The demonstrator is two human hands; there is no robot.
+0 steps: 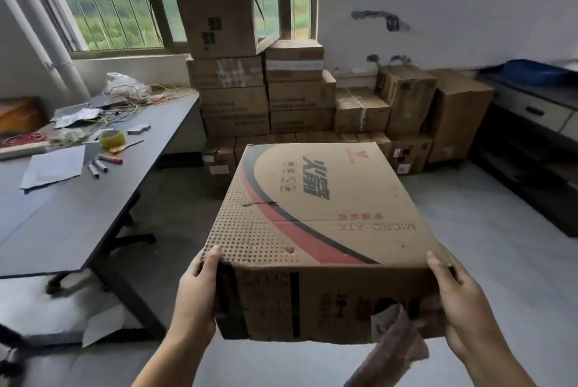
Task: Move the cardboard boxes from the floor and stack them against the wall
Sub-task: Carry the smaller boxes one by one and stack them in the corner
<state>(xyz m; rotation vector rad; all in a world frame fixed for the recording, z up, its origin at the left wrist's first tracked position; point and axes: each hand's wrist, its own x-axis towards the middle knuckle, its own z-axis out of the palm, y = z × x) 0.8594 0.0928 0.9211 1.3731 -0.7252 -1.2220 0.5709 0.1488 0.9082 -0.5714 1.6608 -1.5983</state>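
I carry a large printed cardboard box (316,224) in front of me, above the floor; its top reads MICRO-ATX upside down. My left hand (195,289) grips its near left corner, thumb on the top edge. My right hand (459,299) grips the near right corner the same way. A torn flap (397,343) hangs from the box's near side. Ahead, a stack of cardboard boxes (266,95) stands against the wall under the window, tallest on the left and stepping down to the right.
A grey table (78,205) with tape, markers, paper and wires stands on the left. A dark cabinet (531,148) runs along the right wall. Bare grey floor (488,230) lies between them, leading to the stack.
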